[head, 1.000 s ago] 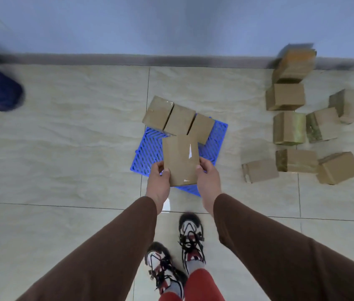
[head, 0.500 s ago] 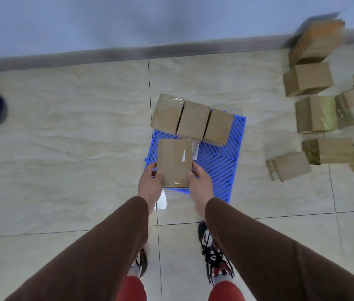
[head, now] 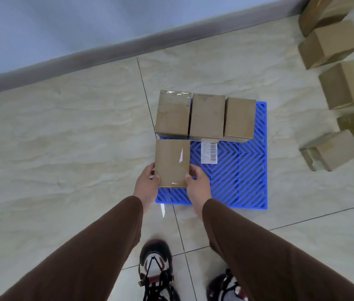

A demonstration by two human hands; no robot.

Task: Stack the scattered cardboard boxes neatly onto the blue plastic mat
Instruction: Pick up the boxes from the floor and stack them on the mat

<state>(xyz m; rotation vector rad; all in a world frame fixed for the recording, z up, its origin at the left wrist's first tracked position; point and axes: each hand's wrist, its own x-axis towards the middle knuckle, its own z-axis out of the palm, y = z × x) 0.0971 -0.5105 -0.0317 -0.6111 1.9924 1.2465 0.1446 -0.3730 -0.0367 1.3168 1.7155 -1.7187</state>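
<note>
A blue plastic mat (head: 237,177) lies on the tiled floor. Along its far edge stand three cardboard boxes in a row: the left box (head: 172,114), the middle box (head: 207,116) and the right box (head: 239,118). A fourth cardboard box (head: 171,162) sits over the mat's left side, just in front of the left box. My left hand (head: 146,183) grips its near left edge and my right hand (head: 197,181) grips its near right edge. Whether it rests fully on the mat is hidden.
Several loose cardboard boxes (head: 332,151) lie scattered on the floor at the right. A grey skirting board (head: 85,59) runs along the wall behind. My shoes (head: 155,263) stand just in front of the mat. A white barcode label (head: 209,153) lies on the mat.
I have stepped closer and lowered the held box toward the mat's left side, in front of the row of three. Both hands keep their grip.
</note>
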